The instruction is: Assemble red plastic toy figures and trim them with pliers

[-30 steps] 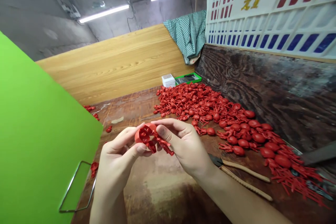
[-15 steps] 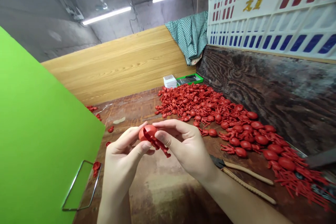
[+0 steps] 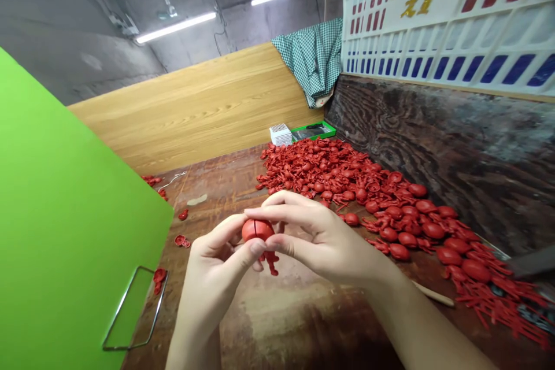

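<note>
Both my hands hold one small red plastic crab toy (image 3: 257, 230) above the brown wooden table (image 3: 277, 312). My left hand (image 3: 217, 269) pinches its rounded shell from the left with thumb and fingers. My right hand (image 3: 321, 237) closes over it from the right, fingers across the top. The two shell halves sit together with a seam showing, and red legs hang below the shell. A large heap of the same red crab parts (image 3: 373, 196) runs along the table's right side, close to my right arm.
A green panel (image 3: 65, 225) with a wire handle (image 3: 130, 312) stands at the left. A wooden-handled tool (image 3: 433, 296) lies behind my right forearm. Loose red bits (image 3: 180, 240) dot the table's left. A white stack (image 3: 280, 134) and green tray (image 3: 312, 130) sit at the back.
The open red shell with its legs showing has been pressed shut into a round ball. My right hand has slid over the top of it, and both hands sank slightly.
</note>
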`<state>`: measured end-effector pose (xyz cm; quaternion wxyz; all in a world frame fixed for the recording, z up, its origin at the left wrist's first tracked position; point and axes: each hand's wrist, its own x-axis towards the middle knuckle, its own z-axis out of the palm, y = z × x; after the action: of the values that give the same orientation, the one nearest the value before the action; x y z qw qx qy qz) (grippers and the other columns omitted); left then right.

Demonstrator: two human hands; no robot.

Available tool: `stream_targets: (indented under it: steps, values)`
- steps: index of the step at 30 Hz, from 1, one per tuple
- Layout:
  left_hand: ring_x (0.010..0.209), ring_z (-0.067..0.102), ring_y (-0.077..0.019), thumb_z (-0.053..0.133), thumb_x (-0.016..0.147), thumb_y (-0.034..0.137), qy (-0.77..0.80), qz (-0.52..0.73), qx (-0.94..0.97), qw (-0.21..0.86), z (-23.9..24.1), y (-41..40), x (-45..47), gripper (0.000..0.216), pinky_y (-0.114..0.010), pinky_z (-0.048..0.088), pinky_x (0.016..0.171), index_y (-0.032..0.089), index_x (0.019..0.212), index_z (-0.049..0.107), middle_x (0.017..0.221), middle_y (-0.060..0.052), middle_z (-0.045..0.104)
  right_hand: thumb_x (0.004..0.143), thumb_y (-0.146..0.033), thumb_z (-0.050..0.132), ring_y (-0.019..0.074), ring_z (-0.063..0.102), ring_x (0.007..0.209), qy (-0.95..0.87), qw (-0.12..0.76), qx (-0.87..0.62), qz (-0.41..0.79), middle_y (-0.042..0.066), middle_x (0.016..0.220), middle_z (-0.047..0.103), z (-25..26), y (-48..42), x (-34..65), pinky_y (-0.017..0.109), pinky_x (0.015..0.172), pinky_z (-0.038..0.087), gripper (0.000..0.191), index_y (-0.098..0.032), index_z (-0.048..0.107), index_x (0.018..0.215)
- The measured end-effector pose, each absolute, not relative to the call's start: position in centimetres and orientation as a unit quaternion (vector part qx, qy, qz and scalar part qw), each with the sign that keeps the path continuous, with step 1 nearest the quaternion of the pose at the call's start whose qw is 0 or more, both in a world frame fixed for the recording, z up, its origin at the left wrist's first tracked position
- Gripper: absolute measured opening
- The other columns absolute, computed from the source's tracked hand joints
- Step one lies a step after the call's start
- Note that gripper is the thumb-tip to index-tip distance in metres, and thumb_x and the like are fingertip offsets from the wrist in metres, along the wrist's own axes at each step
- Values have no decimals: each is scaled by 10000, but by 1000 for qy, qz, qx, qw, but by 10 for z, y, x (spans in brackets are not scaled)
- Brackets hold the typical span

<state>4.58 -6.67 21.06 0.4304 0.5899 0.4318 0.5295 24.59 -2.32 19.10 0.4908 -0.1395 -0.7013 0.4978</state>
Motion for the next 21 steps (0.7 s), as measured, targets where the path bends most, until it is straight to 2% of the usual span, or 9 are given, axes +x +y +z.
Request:
stream_targets:
  steps: [3,5,8,11,15,18,21]
  values:
    - [776,696,-182,908,842,477,415,509,591,469,208,-66,43,325,-251,599,675,246,1071,900,906,-66,789,1028,-389,747,267,632,1304,-774,473,-142,396,118,1362,653,190,-20,253,444,1146,535,364,-282,751,1375]
    - [803,701,-201,889,848,525,398,508,587,489,205,-65,43,381,-276,595,700,237,1096,897,938,-87,797,968,-456,815,291,581,1383,-768,500,-141,375,120,1390,654,188,-18,252,474,1224,454,382,-273,778,1301]
    - [757,689,-198,853,865,582,371,495,587,523,202,-66,48,446,-302,592,697,216,1118,891,969,-113,814,960,-564,787,291,609,1368,-710,548,-113,427,118,1418,671,185,-15,246,461,1189,481,401,-265,792,1228]
    - [772,702,-205,847,884,549,376,482,568,551,202,-67,51,410,-309,598,716,215,1118,890,974,-118,828,1008,-585,718,273,662,1307,-688,554,-91,461,103,1347,737,183,-14,241,425,1141,510,405,-255,790,1232]
    - [785,678,-194,829,907,544,387,477,570,546,202,-70,50,391,-286,568,737,202,1085,894,911,-103,818,1046,-617,637,250,722,1151,-702,523,-124,466,91,1238,784,183,-16,240,372,1037,549,489,-231,769,1316]
    - [765,640,-184,755,961,571,390,465,592,530,201,-71,49,421,-294,555,748,186,1064,889,886,-99,800,1077,-654,539,255,723,1138,-712,519,-128,456,101,1249,778,180,-19,238,380,1029,545,574,-227,730,1410]
    - [820,675,-218,717,985,580,403,467,600,508,201,-72,50,450,-326,572,791,181,1128,868,908,-104,794,1092,-640,516,246,726,1119,-718,528,-124,435,93,1237,772,177,-20,236,376,1022,540,577,-243,686,1474]
